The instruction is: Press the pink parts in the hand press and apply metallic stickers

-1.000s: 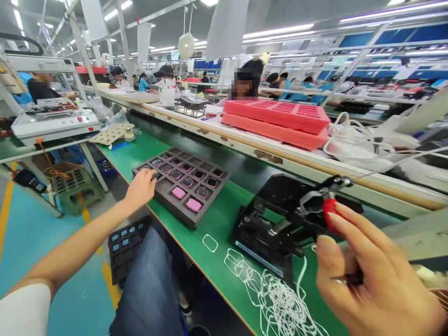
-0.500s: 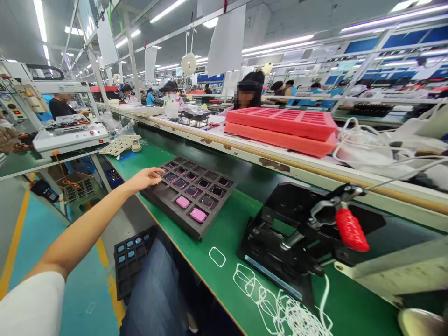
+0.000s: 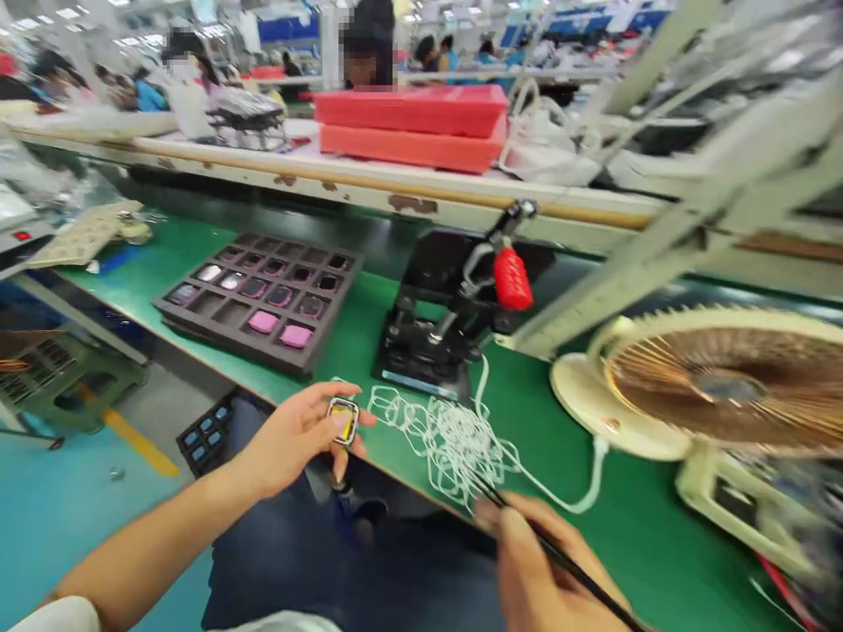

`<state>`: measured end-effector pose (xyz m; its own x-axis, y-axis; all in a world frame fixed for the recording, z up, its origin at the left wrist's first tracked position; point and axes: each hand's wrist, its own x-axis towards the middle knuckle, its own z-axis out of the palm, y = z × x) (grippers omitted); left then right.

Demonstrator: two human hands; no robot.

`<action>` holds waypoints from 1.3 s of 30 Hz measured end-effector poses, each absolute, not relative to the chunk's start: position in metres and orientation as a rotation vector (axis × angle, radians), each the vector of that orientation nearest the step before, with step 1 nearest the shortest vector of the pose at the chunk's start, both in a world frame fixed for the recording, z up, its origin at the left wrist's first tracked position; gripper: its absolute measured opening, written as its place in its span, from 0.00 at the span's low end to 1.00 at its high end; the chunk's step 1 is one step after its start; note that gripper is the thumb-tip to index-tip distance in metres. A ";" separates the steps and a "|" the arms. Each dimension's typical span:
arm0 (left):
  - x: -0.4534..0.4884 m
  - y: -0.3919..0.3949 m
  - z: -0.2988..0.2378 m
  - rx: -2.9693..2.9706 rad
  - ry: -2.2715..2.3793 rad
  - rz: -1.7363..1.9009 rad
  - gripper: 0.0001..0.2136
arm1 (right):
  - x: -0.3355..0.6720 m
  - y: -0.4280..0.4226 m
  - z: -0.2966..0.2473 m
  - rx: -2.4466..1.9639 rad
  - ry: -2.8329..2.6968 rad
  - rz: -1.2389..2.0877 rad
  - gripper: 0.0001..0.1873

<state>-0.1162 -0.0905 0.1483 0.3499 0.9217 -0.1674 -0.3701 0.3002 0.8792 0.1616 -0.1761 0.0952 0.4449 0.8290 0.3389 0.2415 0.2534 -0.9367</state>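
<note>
A small square frame [image 3: 344,420] is held in the curled fingers of the left hand [image 3: 293,436], a slim black tool [image 3: 557,550] is pinched in the right hand [image 3: 543,575], and, beyond the left hand, only some cells of the dark foam tray [image 3: 224,329] seem filled.

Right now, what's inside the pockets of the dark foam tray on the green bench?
The dark foam tray holds two pink pieces near its front edge and darker pink-rimmed pieces in other pockets. The pocket floors beneath them are covered.
</note>
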 end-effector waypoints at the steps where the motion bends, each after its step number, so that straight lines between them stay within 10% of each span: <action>1: -0.102 -0.098 0.146 0.864 0.774 0.929 0.18 | 0.152 -0.178 0.097 -1.255 -1.164 0.505 0.07; 9: -0.058 -0.122 0.142 0.964 0.810 0.692 0.23 | 0.125 -0.172 0.092 -0.888 -1.557 0.455 0.26; 39: -0.054 -0.112 0.127 0.521 0.703 0.757 0.16 | 0.127 -0.181 0.064 -0.971 -1.454 0.161 0.27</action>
<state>-0.0542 -0.1118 0.1267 0.5230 0.7627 -0.3805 -0.4354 0.6228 0.6500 0.1275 -0.1808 0.0642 0.1785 0.6320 0.7541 0.4520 0.6281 -0.6334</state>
